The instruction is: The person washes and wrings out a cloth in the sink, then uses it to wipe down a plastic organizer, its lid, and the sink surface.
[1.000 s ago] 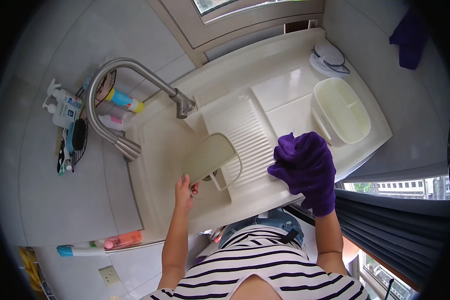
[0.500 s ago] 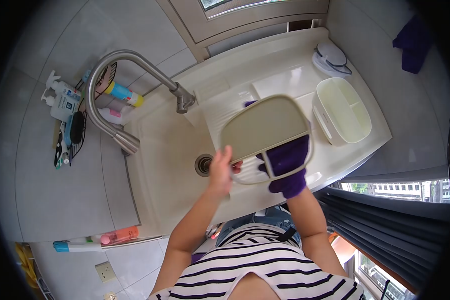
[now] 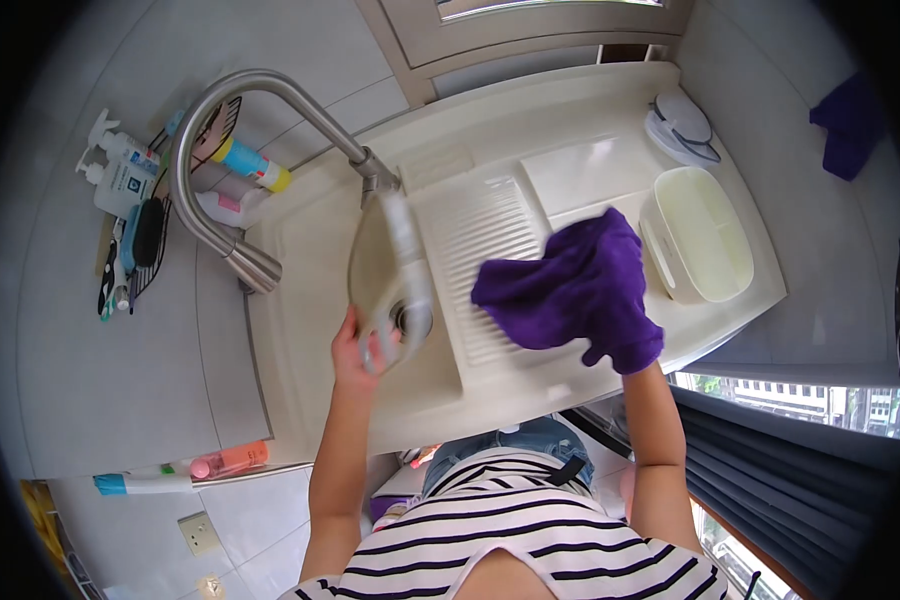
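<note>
My left hand [image 3: 353,352] grips the lower end of a beige lid [image 3: 372,250] with a pale rim. The lid stands tilted nearly on edge over the sink basin, blurred by motion, its top near the base of the faucet. On the right, a purple cloth [image 3: 575,285] covers my right hand [image 3: 642,378] down to the wrist. The cloth hangs over the ribbed drainboard, apart from the lid. My right fingers are hidden beneath it. Close by stands a white plastic lunch box [image 3: 705,240], uncovered.
A metal faucet [image 3: 260,85] arches over the sink [image 3: 300,360] on the left. Pump bottles [image 3: 125,180], a brush [image 3: 148,235] and a tube [image 3: 250,165] sit along the left wall. A round white container [image 3: 678,130] is at the back right. Another purple cloth [image 3: 850,125] hangs on the right wall.
My left hand has moved left, carrying the lid off the drainboard side and tipping it up over the basin. The purple cloth, earlier behind the lid, is now apart from it and fully visible.
</note>
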A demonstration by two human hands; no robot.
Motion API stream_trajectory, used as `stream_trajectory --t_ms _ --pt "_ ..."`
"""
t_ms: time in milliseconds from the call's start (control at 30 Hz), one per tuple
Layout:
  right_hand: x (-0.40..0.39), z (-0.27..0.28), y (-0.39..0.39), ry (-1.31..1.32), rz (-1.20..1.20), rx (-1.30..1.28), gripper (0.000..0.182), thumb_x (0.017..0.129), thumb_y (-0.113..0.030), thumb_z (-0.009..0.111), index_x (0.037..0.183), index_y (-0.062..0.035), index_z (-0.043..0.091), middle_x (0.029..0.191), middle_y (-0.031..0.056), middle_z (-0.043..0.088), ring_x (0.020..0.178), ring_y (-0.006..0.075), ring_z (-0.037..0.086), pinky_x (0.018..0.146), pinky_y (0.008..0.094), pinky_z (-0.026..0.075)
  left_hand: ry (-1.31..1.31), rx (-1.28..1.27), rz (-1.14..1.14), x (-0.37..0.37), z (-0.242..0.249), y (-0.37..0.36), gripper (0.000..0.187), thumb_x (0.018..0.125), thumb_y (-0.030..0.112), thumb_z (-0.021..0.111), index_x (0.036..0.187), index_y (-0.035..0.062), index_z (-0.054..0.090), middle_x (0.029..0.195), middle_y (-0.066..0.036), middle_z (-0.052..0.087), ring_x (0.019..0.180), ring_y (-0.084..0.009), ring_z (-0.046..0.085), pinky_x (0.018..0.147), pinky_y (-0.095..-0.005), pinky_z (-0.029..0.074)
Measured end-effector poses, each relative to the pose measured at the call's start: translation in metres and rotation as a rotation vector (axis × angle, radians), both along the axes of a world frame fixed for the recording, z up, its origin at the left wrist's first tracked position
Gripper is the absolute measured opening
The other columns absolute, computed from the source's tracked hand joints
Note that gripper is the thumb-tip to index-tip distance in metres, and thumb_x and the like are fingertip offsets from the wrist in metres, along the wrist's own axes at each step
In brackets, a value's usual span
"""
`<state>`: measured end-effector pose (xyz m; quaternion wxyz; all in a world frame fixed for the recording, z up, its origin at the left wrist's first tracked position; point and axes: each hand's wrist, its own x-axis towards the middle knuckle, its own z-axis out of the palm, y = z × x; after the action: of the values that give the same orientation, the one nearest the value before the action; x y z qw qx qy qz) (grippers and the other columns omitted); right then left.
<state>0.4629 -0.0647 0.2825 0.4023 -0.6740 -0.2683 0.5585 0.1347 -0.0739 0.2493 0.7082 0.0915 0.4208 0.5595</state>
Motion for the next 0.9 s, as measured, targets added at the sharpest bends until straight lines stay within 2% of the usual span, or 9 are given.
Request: stream_trajectory --t_ms 200,433,467,533,600,700,767,833,900 --pt "-0.053 -0.069 0.015 -1.163 0.598 0.493 0.028 0.066 -0.03 0.061 0.083 -0.0066 0.059 0.09 0.0172 0.055 0.086 0.033 0.051 0.079 0.0426 0.038 -0.492 0.243 -0.096 -0.064 -0.039 -0.077 0.016 0.077 0.021 0.052 0.078 0.0078 0.045 0.069 -0.003 0.041 0.068 -0.0141 0.041 0.07 -0.031 0.034" --pt "-0.201 -0.053 -0.018 -0.741 1.184 0.775 0.029 0.063 -0.028 0.058 0.079 -0.0041 0.062 0.091 0.021 0.055 0.089 0.0361 0.049 0.083 0.049 0.035 -0.566 0.215 -0.123 -0.06 -0.016 -0.083 0.012 0.077 0.017 0.053 0.076 0.009 0.044 0.068 -0.002 0.042 0.063 -0.0136 0.041 0.066 -0.0293 0.033" --pt "-0.213 -0.061 -0.016 -0.962 0.768 1.123 0.027 0.064 -0.025 0.057 0.08 -0.0036 0.059 0.087 0.0161 0.057 0.088 0.0322 0.052 0.079 0.0481 0.038 -0.575 0.252 -0.137 -0.06 -0.01 -0.079 0.012 0.077 0.017 0.053 0.076 0.0095 0.043 0.067 -0.001 0.042 0.062 -0.0134 0.041 0.065 -0.0294 0.033" --pt "-0.207 -0.072 -0.05 -0.355 0.996 0.966 0.023 0.068 -0.02 0.054 0.084 -0.0042 0.056 0.085 0.0117 0.056 0.084 0.028 0.053 0.071 0.043 0.043 -0.56 0.276 -0.139 -0.053 0.001 -0.074 0.013 0.079 0.018 0.051 0.075 0.0105 0.041 0.066 -0.001 0.041 0.06 -0.013 0.041 0.065 -0.0297 0.033" --pt "-0.19 -0.036 -0.033 -0.235 1.219 1.006 0.037 0.072 -0.013 0.058 0.106 -0.0023 0.049 0.097 0.0137 0.054 0.086 0.0283 0.052 0.075 0.0367 0.043 -0.621 0.266 -0.207 -0.047 0.012 -0.069 0.014 0.08 0.019 0.051 0.074 0.0112 0.04 0.065 -0.001 0.04 0.06 -0.0127 0.042 0.065 -0.0297 0.033" --pt "-0.14 0.051 -0.017 -0.294 1.114 1.208 0.021 0.068 -0.008 0.058 0.088 -0.0051 0.054 0.077 0.0101 0.055 0.073 0.0283 0.052 0.064 0.0355 0.044 -0.731 0.228 -0.283 -0.03 0.026 -0.062 0.015 0.082 0.02 0.049 0.073 0.0121 0.04 0.063 0.0 0.04 0.059 -0.0119 0.042 0.065 -0.0293 0.033" --pt "-0.085 0.08 -0.017 0.126 1.001 0.933 0.034 0.071 -0.01 0.064 0.103 -0.0021 0.055 0.093 0.0107 0.058 0.084 0.0217 0.054 0.08 0.03 0.043 -0.757 0.227 -0.291 -0.02 0.028 -0.06 0.015 0.083 0.021 0.048 0.073 0.0124 0.04 0.063 0.001 0.04 0.058 -0.0116 0.043 0.065 -0.029 0.033" --pt "-0.03 0.063 -0.011 0.021 0.844 0.812 0.034 0.073 -0.01 0.063 0.104 -0.0007 0.055 0.096 0.0094 0.058 0.086 0.0175 0.053 0.085 0.0271 0.04 -0.841 0.197 -0.391 -0.012 0.028 -0.058 0.016 0.084 0.023 0.048 0.073 0.0132 0.04 0.063 0.001 0.041 0.057 -0.0111 0.043 0.065 -0.0283 0.033" --pt "-0.027 0.105 -0.005 -0.501 0.616 0.075 0.024 0.07 -0.014 0.065 0.092 -0.0039 0.061 0.089 0.0102 0.059 0.08 0.019 0.054 0.078 0.0281 0.043 -0.844 0.197 -0.423 -0.003 0.03 -0.057 0.018 0.084 0.024 0.048 0.072 0.0139 0.04 0.062 0.002 0.041 0.056 -0.0101 0.042 0.064 -0.0275 0.032"
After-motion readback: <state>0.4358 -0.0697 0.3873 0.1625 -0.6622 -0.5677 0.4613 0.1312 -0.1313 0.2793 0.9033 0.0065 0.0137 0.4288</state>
